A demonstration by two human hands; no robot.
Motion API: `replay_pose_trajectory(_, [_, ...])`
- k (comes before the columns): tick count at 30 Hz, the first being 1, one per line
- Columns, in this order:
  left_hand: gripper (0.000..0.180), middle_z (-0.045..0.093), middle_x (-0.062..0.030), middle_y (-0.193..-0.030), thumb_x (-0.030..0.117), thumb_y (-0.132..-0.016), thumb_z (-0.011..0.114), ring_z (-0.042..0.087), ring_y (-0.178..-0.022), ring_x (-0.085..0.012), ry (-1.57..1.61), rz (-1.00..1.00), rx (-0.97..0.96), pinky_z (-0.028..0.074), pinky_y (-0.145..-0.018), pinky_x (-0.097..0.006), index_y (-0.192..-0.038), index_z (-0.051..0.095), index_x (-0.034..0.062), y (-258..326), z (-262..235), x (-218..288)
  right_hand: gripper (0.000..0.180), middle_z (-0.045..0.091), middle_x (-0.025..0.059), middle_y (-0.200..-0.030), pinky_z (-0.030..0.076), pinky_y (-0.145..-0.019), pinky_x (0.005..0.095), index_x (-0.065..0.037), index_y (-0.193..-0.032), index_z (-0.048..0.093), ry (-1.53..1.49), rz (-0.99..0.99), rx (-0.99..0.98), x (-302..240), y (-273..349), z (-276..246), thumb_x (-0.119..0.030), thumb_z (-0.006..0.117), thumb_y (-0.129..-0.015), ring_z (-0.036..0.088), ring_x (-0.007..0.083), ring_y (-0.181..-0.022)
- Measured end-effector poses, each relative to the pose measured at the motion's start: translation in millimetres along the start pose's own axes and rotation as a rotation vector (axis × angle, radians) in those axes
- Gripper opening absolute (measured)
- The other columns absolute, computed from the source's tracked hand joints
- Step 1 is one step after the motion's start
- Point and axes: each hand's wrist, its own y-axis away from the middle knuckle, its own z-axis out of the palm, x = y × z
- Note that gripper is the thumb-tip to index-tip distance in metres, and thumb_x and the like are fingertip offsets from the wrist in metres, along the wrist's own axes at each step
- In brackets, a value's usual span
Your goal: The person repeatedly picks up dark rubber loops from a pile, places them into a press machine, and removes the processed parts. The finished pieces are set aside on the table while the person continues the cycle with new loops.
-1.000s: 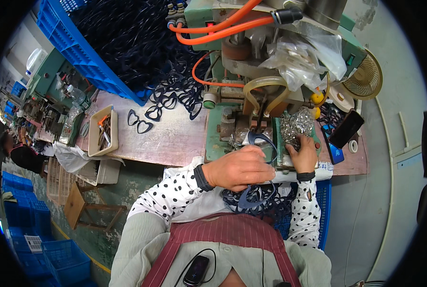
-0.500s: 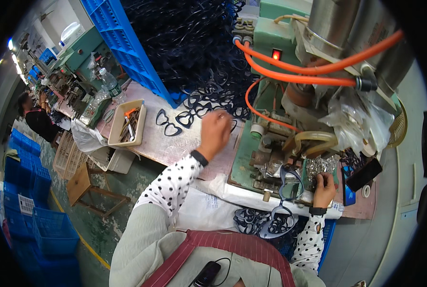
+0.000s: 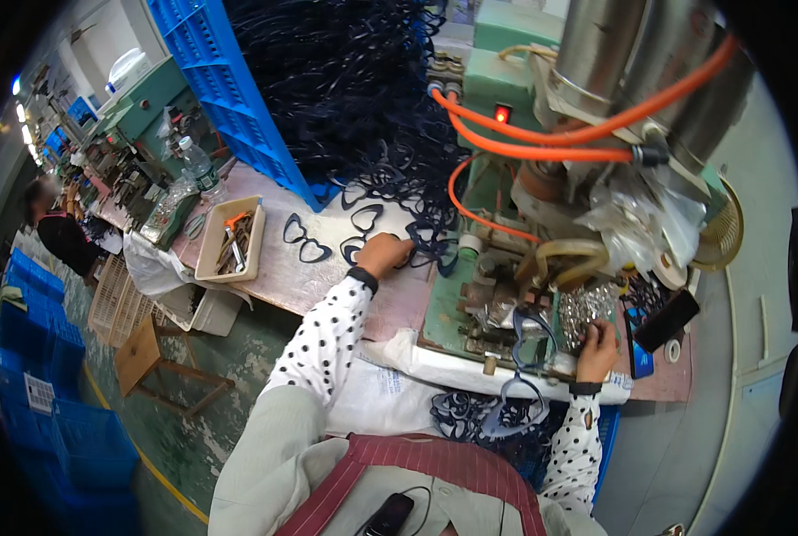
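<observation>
My left hand point(image 3: 384, 255), fingers curled, pinches the edge of a dark blue heart-shaped spectacle frame point(image 3: 428, 239) on the bench. More such frames point(image 3: 366, 217) lie around it, one pair point(image 3: 306, 241) apart to the left. My right hand point(image 3: 598, 353) is at the near edge of a tray of small shiny metal parts point(image 3: 588, 308). Its thumb and fingertips are closed together; whatever they hold is too small to tell. Between my hands, a blue heart-shaped frame point(image 3: 512, 391) hangs upright at the front of a green press machine point(image 3: 453, 308).
Orange hoses point(image 3: 542, 138) cross the machine. Behind the bench, a blue crate point(image 3: 238, 98) stands beside a heap of dark frames point(image 3: 327, 89). A tool box point(image 3: 230, 239) sits left; a phone point(image 3: 667, 322) lies right. Below the bench edge are more frames point(image 3: 462, 413). A co-worker point(image 3: 64, 232) sits far left.
My left hand has come down and slightly left onto the frames, fingers now at one of them. My right hand stays by the metal parts, its fingers drawn slightly back. The whole view has shifted a little.
</observation>
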Motion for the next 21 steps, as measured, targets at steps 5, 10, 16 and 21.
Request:
replay_pose_trajectory(5, [0.044, 0.069, -0.0145, -0.074, 0.040, -0.077, 0.071, 0.064, -0.067, -0.0220, 0.350, -0.212, 0.029, 0.048, -0.062, -0.035, -0.075, 0.069, -0.0040, 28.1, 10.7, -9.5, 0.008, 0.069, 0.0093, -0.088, 0.049, -0.069, 0.0311, -0.002, -0.090, 0.070, -0.024, -0.212, -0.002, -34.8, -9.3, 2.2, -0.003, 0.067, -0.083, 0.064, 0.0201, -0.077])
replay_pose_trajectory(10, [0.024, 0.063, -0.0166, -0.070, 0.021, -0.076, 0.064, 0.059, -0.073, -0.0351, 0.090, 0.219, 0.375, 0.046, -0.066, -0.043, -0.069, 0.065, -0.0023, 50.0, 16.0, -3.8, 0.016, 0.066, -0.0006, -0.080, 0.041, -0.061, 0.0198, 0.000, -0.097, 0.072, -0.456, -0.032, -0.278, -136.6, 7.3, -9.6, -0.002, 0.066, -0.082, 0.052, 0.0044, -0.067])
replay_pose_trajectory(16, [0.011, 0.063, -0.0161, -0.081, 0.009, -0.092, 0.055, 0.058, -0.078, -0.0349, 0.081, 0.262, 0.722, 0.046, -0.070, -0.043, -0.096, 0.056, -0.0010, 99.9, -23.0, 59.5, 0.039, 0.067, 0.0015, -0.077, 0.034, -0.051, 0.0203, -0.001, -0.108, 0.056, -0.464, 0.055, -0.382, -165.3, 22.5, -4.2, -0.005, 0.075, -0.074, 0.039, 0.0014, -0.057])
replay_pose_trajectory(21, [0.009, 0.066, -0.0136, -0.085, 0.005, -0.091, 0.057, 0.062, -0.073, -0.0296, 0.463, 0.274, 0.722, 0.047, -0.065, -0.037, -0.098, 0.057, 0.0009, 131.3, -30.2, 85.9, 0.044, 0.067, 0.0059, -0.078, 0.037, -0.053, 0.0223, 0.000, -0.109, 0.051, -0.466, 0.048, -0.381, -162.4, 19.2, 10.0, -0.005, 0.075, -0.073, 0.044, 0.0035, -0.058])
